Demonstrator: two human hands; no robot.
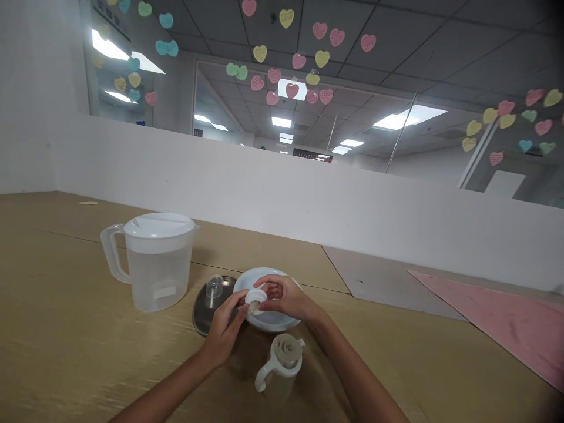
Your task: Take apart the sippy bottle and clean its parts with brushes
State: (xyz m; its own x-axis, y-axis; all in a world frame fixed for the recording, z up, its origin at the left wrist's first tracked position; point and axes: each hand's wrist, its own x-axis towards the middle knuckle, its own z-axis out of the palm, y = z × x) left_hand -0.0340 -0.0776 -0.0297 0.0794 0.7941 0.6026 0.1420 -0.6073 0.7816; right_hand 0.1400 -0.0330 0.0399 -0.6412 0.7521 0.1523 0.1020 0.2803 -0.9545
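Over the pale bowl, both hands hold a white bottle collar point(255, 295) with a translucent piece in its opening, perhaps a teat. My left hand point(224, 329) grips the collar from the left, thumb at its lower edge. From the right, my right hand point(286, 296) has its fingers curled at the rim and its thumb by the translucent piece. The pale bowl point(277, 322) lies beneath, partly covered by the hands. On a dark metal tray point(202, 320) to the left stands a clear domed cap point(214, 288). A small clear pot point(282, 385) with a white handle and lid stands between my forearms.
A large translucent jug point(161, 264) with a white lid stands left of the tray, its handle facing left. Grey point(379, 285) and pink sheets point(506, 329) lie on the table at the right. A low white wall point(264, 194) runs along the back, with glass above it.
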